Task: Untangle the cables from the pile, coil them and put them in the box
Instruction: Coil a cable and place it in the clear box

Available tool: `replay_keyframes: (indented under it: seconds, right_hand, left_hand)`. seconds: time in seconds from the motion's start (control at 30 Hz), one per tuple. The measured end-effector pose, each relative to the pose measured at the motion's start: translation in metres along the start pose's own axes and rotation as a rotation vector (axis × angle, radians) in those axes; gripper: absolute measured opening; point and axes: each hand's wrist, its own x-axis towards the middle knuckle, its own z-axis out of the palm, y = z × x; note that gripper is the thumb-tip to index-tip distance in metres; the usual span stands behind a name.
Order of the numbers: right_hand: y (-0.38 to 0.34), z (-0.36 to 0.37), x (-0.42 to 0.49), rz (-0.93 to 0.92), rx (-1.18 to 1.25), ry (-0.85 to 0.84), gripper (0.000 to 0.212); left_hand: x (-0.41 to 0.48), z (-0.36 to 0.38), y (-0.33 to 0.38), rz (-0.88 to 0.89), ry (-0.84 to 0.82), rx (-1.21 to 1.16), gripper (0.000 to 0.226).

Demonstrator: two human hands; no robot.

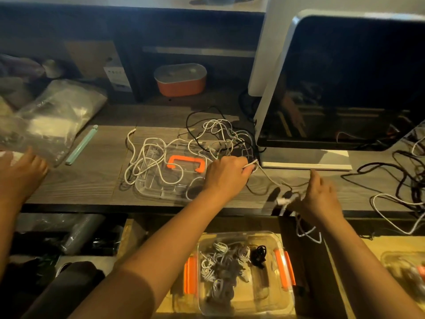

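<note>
Your left hand sits at the right edge of the pile. Its fingers are curled round a white cable just where it leaves the tangle. From there the cable runs right and toward you across the desk to your right hand at the desk's front edge. That hand is blurred. Its fingers seem to pinch the cable near the plug end, forefinger sticking up, and slack loops hang below it over the edge.

So the cable's long axis lies on a diagonal between your two hands. The knotted part lies behind and to the left of your left hand, draped over the clear lid with the orange handle and reaching the foot of the monitor.

The box stands below the desk, toward you, roughly under the stretch of cable between your hands. It holds several coiled cables.

The free end is nearer your right hand, so that looks like the hand to draw with. Your left hand is nearer the pile and better placed to hold the other strands back. Pull along the cable's own line, right and toward you, not upward, or the loops behind your left hand may cinch tight.
</note>
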Motion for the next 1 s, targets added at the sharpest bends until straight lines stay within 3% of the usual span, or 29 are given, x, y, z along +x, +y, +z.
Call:
replay_keyframes:
  seconds: [0.1,0.17,0.3,0.4,0.5,0.53,0.6,0.67,0.7,0.77,0.87,0.93,1.0]
  right_hand:
    - [0.001,-0.006,-0.001,-0.1,-0.136,-0.17,0.116]
    - [-0.005,-0.006,-0.003,-0.194,-0.088,-0.191,0.114]
    - [-0.011,0.0,-0.003,-0.381,0.109,0.032,0.072]
    - [-0.001,0.003,-0.002,-0.459,0.162,0.09,0.032]
    - [0.006,-0.002,-0.003,-0.468,0.295,0.133,0.016]
    - [0.008,-0.005,-0.003,-0.453,0.33,0.156,0.018]
    - [0.007,-0.011,-0.003,-0.483,0.26,0.175,0.048]
    - [0.001,-0.01,-0.005,-0.621,0.134,0.159,0.071]
    - [-0.002,-0.008,-0.006,-0.689,0.093,0.158,0.071]
    - [-0.007,-0.003,-0.004,-0.753,0.054,0.187,0.052]
    - [-0.012,-0.005,-0.002,-0.671,0.075,0.169,0.015]
    - [-0.013,-0.007,0.0,-0.676,0.049,0.167,0.007]
    - [-0.018,-0.007,-0.002,-0.692,0.088,0.104,0.008]
  left_hand:
    - [-0.001,0.002,0.018,0.012,0.017,-0.015,0.034]
    - [-0.003,0.004,0.03,0.034,0.007,-0.063,0.031]
    - [-0.013,0.008,0.053,0.078,-0.069,-0.223,0.024]
    - [-0.023,0.016,0.058,0.021,-0.201,-0.325,0.023]
    - [-0.033,0.023,0.049,-0.106,-0.289,-0.343,0.026]
    - [-0.037,0.024,0.047,-0.145,-0.294,-0.356,0.026]
    - [-0.041,0.023,0.043,-0.163,-0.304,-0.373,0.027]
    - [-0.044,0.022,0.043,-0.121,-0.333,-0.354,0.029]
    - [-0.045,0.021,0.043,-0.092,-0.343,-0.342,0.031]
    - [-0.046,0.019,0.039,-0.065,-0.337,-0.311,0.032]
    - [-0.046,0.011,0.025,-0.097,-0.324,-0.177,0.02]
    - [-0.047,0.008,0.015,-0.099,-0.342,-0.021,0.022]
    - [-0.046,0.007,0.005,-0.142,-0.409,-0.12,0.026]
